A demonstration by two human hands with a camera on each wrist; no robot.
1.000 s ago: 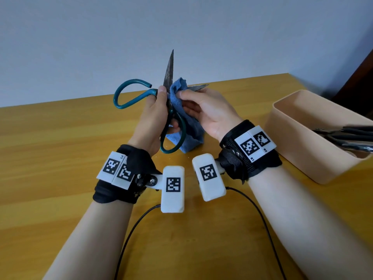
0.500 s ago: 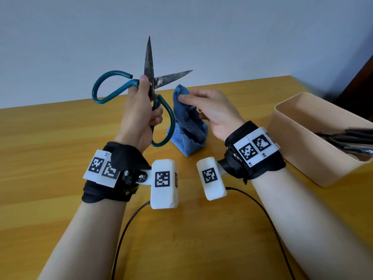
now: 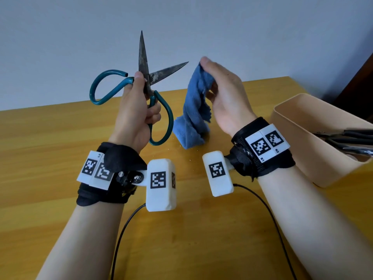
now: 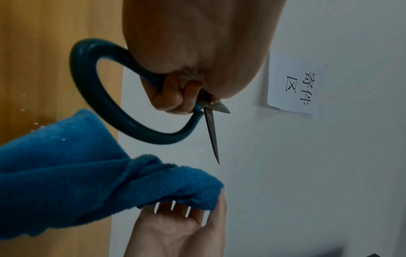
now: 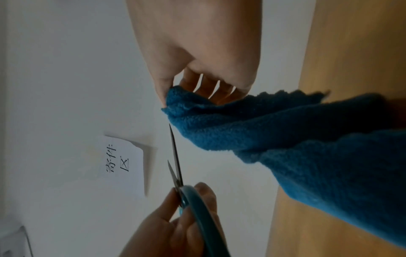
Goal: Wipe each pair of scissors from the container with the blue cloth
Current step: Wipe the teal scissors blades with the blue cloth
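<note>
My left hand (image 3: 141,102) grips teal-handled scissors (image 3: 145,77) near the pivot, held upright above the wooden table with the rusty blades spread apart. In the left wrist view the scissors (image 4: 123,121) show one handle loop and one thin blade. My right hand (image 3: 220,87) pinches the top of the blue cloth (image 3: 193,114), which hangs down with its lower end on the table. The cloth (image 5: 274,130) is apart from the blades, just to their right. The beige container (image 3: 302,126) stands at the right with more scissors (image 3: 347,140) sticking out of it.
The wooden table (image 3: 50,148) runs to a pale wall at the back. A paper note (image 4: 296,88) with printed characters is stuck on that wall. Black cables (image 3: 125,235) from the wrist cameras trail over the near table edge.
Both hands have risen. The cloth has come off the scissor blades and moved right, now lifted higher by my right hand. The scissors were raised and shifted left with blades still spread.
</note>
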